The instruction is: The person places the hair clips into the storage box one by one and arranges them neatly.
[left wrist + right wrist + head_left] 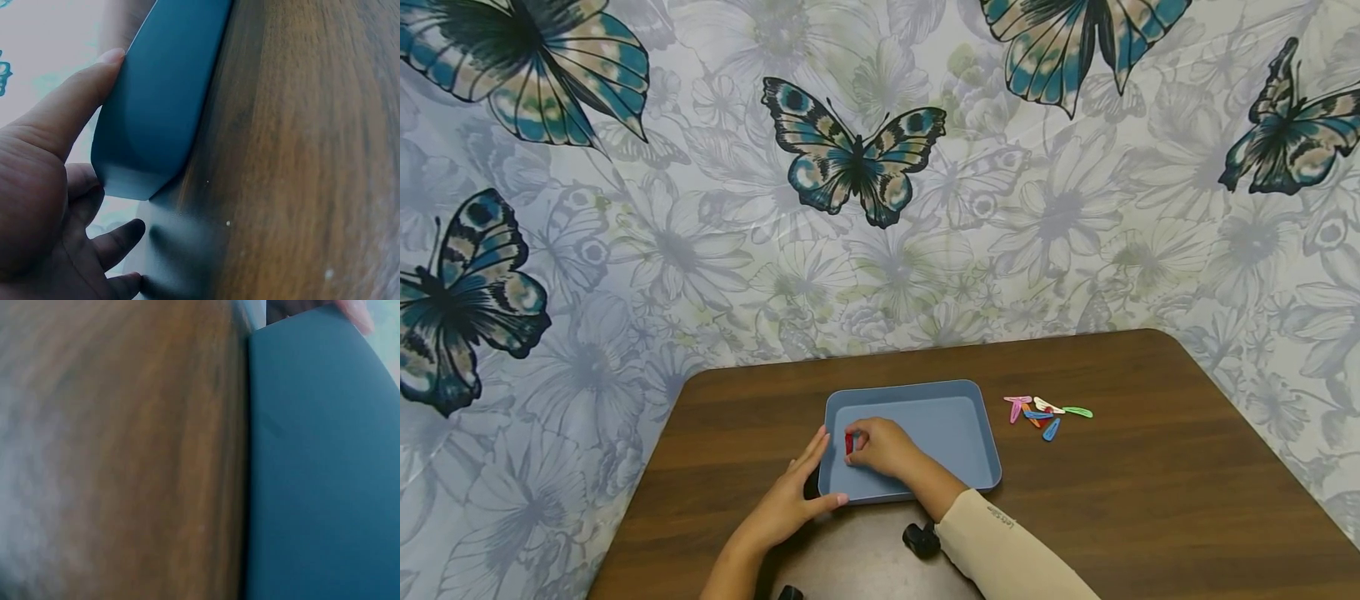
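Note:
Inside the blue-grey tray (925,417), near its left side, my right hand (887,446) pinches a red hair clip (849,443) between thumb and fingers. My left hand (790,500) spans the tray's near left corner, its thumb on the front rim and its fingers along the left side. Seen closer in the left wrist view, the left thumb (87,94) touches the tray wall (162,94) and the other fingers are spread. From the right wrist, the tray's outer wall (325,462) shows, but the right hand's fingers are hidden.
Several colourful hair clips (1037,412) lie in a loose pile right of the tray on the brown wooden table (1112,483). Black wrist devices (921,540) sit near the forearms. Behind the table hangs a butterfly-patterned cloth (865,275).

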Available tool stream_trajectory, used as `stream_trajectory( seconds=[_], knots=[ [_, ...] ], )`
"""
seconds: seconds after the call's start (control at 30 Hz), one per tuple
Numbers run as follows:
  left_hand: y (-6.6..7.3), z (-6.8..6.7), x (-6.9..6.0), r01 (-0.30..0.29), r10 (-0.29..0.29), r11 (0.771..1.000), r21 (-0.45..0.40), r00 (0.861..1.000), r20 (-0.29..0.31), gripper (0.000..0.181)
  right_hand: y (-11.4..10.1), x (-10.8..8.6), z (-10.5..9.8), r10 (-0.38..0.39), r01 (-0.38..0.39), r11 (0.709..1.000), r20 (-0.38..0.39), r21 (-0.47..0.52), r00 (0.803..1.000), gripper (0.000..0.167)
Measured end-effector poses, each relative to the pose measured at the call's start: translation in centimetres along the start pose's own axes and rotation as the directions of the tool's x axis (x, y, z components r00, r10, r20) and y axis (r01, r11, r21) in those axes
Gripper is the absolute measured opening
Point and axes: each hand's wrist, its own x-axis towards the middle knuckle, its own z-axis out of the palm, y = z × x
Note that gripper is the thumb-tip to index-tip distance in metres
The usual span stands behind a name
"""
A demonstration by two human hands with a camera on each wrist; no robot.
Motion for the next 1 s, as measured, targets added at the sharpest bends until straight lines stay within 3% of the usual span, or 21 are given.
stream_trajectory(
  seconds=[0.3,0.57,1.0],
  knots=[
    [-0.14,0.02,0.17,-0.006,0.006,1.0,-0.015,1.0,0.014,0.102,0.08,0.17,0.3,-0.005,0.005,0.998,-0.008,-0.061,1.0,0.047],
    [-0.08,-0.02,0.13,-0.007,0.007,1.0,-0.024,1.0,0.01,0.101,0.13,0.26,0.54,-0.005,0.004,0.998,-0.016,-0.058,1.0,0.046],
    [-0.13,-0.01,-0.03,0.0,0.0,1.0,-0.023,1.0,0.011,0.1,-0.44,-0.07,0.35,0.021,-0.021,0.999,-0.01,-0.041,1.0,0.059]
  ],
)
